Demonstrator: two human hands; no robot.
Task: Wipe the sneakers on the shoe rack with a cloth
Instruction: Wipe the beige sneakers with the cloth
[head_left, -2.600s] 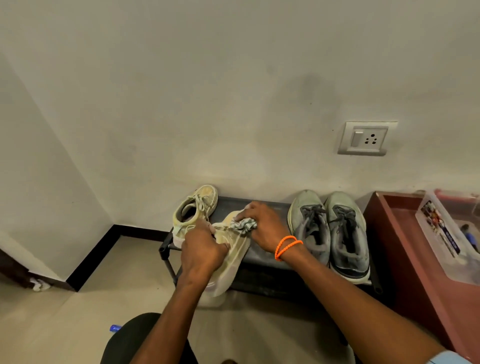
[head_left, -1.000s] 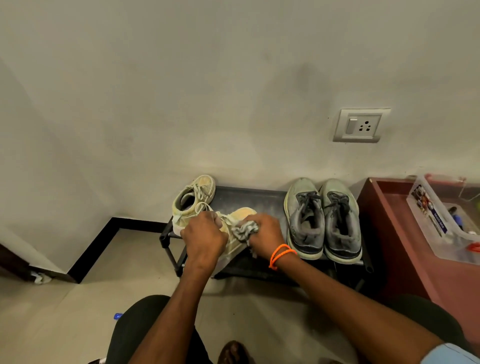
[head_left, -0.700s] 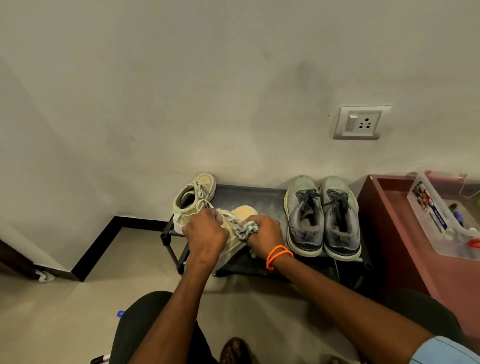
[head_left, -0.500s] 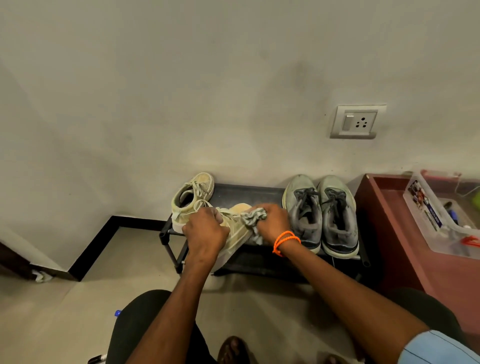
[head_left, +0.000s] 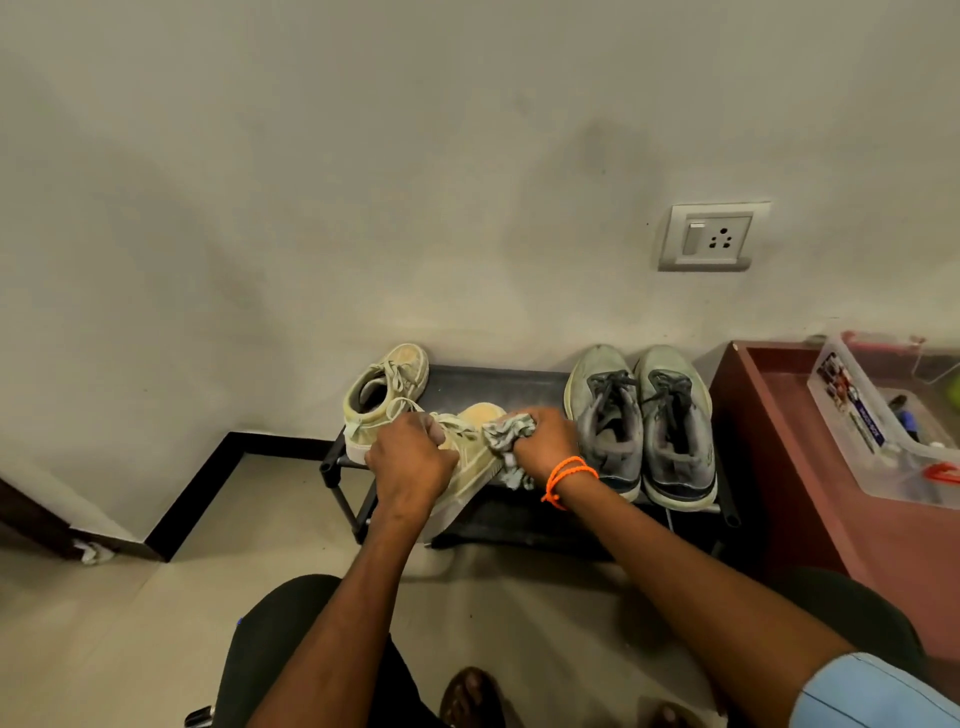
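I saw the right hand with fingers curled tight round a crumpled grey cloth, pressed to the side of a pale suede sneaker at frame centre, which the left hand gripped at the collar. Its laced twin sat upper left on the black shoe rack, and two grey mesh trainers sat to the right.

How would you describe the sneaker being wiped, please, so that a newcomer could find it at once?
Below the wall socket stands a low black shoe rack. At its left end, the left hand holds a beige sneaker tilted over the front edge, with the right hand pressing a cloth on it. The other beige sneaker and the grey pair lie untouched.
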